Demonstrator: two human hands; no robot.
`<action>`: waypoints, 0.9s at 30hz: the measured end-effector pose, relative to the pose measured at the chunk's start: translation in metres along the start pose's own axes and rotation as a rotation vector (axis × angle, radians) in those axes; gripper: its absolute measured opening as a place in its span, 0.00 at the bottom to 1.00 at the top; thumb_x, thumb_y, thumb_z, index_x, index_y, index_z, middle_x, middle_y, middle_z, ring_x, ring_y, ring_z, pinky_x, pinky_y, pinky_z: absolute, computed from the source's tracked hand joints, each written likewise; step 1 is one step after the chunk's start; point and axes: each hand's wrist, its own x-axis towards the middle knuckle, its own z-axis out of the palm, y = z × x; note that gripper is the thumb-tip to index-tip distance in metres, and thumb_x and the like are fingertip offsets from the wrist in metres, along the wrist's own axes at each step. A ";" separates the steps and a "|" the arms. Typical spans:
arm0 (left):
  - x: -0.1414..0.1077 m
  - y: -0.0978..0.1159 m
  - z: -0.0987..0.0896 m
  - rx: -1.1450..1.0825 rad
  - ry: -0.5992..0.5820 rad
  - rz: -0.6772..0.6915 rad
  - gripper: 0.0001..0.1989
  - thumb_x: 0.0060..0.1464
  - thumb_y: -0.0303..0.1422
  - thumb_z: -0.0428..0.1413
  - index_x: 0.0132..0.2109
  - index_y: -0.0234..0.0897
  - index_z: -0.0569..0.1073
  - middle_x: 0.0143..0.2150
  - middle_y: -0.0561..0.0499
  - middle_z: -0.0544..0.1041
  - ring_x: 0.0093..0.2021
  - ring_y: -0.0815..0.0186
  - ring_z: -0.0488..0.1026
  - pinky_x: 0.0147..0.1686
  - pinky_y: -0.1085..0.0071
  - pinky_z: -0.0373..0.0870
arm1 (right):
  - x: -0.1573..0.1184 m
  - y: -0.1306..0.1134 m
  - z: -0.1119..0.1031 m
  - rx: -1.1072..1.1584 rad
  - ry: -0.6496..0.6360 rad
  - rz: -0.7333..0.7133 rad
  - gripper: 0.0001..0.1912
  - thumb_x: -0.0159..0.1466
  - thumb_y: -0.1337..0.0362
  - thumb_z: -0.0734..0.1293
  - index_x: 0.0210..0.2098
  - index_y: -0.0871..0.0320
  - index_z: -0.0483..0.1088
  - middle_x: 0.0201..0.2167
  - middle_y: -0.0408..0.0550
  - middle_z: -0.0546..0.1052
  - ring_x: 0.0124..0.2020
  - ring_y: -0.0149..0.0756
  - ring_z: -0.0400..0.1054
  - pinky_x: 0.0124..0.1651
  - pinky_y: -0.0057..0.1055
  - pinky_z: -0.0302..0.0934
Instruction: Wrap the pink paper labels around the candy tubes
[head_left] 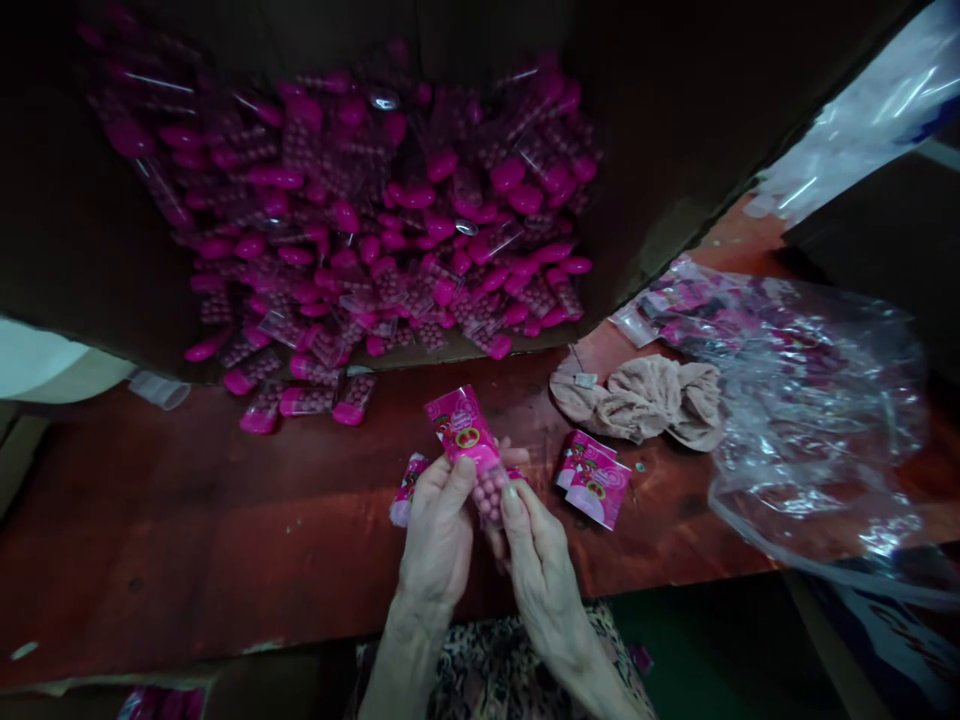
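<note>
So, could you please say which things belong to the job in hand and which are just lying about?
Likely in use:
container of pink balls and printed wrapper, in left hand and right hand
overlapping wrappers
pink-capped containers in cardboard box
clear plastic bag

Likely lying about:
crumpled beige cloth
clear plastic piece (less sure)

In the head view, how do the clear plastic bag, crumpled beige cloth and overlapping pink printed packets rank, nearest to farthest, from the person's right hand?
1. Overlapping pink printed packets: just right of the right hand.
2. Crumpled beige cloth: beyond the packets.
3. Clear plastic bag: farther right.
</note>
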 end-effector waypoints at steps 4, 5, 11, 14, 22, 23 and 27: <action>-0.006 -0.012 0.000 0.082 0.097 -0.002 0.11 0.53 0.36 0.54 0.38 0.33 0.76 0.34 0.45 0.80 0.42 0.60 0.75 0.44 0.66 0.67 | -0.005 -0.003 0.004 -0.044 0.044 0.007 0.14 0.67 0.63 0.51 0.31 0.56 0.63 0.21 0.45 0.73 0.19 0.32 0.67 0.21 0.25 0.58; -0.008 -0.014 0.000 0.092 0.109 -0.012 0.12 0.53 0.37 0.54 0.39 0.33 0.76 0.34 0.45 0.80 0.41 0.60 0.75 0.44 0.66 0.67 | -0.005 -0.003 0.005 -0.076 0.052 0.010 0.14 0.67 0.63 0.51 0.30 0.56 0.62 0.20 0.45 0.73 0.17 0.32 0.67 0.19 0.24 0.56; -0.014 -0.019 0.003 0.026 0.102 -0.023 0.12 0.53 0.38 0.55 0.40 0.35 0.76 0.36 0.45 0.80 0.40 0.62 0.75 0.42 0.67 0.68 | -0.007 0.007 0.006 -0.011 0.049 0.041 0.15 0.68 0.62 0.51 0.31 0.57 0.64 0.22 0.45 0.74 0.20 0.31 0.68 0.22 0.24 0.58; -0.018 -0.021 0.007 -0.018 0.133 0.018 0.11 0.53 0.36 0.54 0.42 0.37 0.76 0.38 0.46 0.80 0.41 0.63 0.74 0.42 0.69 0.68 | -0.012 0.014 0.010 0.057 0.144 0.079 0.13 0.67 0.60 0.54 0.35 0.57 0.67 0.28 0.47 0.76 0.27 0.32 0.70 0.28 0.24 0.63; -0.021 -0.024 0.003 0.108 0.165 0.027 0.11 0.52 0.36 0.56 0.41 0.36 0.76 0.37 0.47 0.80 0.42 0.62 0.74 0.41 0.70 0.68 | -0.018 0.018 0.015 0.092 0.202 0.168 0.13 0.65 0.57 0.58 0.40 0.57 0.69 0.29 0.49 0.76 0.29 0.35 0.70 0.27 0.26 0.63; -0.019 -0.021 0.002 0.091 0.145 0.021 0.11 0.52 0.36 0.56 0.41 0.36 0.76 0.37 0.46 0.80 0.42 0.62 0.74 0.41 0.69 0.68 | -0.015 0.016 0.014 0.101 0.174 0.170 0.13 0.65 0.56 0.57 0.39 0.57 0.69 0.27 0.47 0.75 0.27 0.34 0.69 0.26 0.25 0.62; -0.011 -0.005 -0.005 0.049 0.114 0.049 0.14 0.53 0.39 0.55 0.39 0.33 0.76 0.37 0.43 0.80 0.38 0.61 0.75 0.37 0.68 0.70 | -0.003 0.001 0.008 0.224 -0.076 0.199 0.16 0.66 0.55 0.56 0.30 0.57 0.68 0.18 0.40 0.67 0.19 0.29 0.60 0.22 0.23 0.58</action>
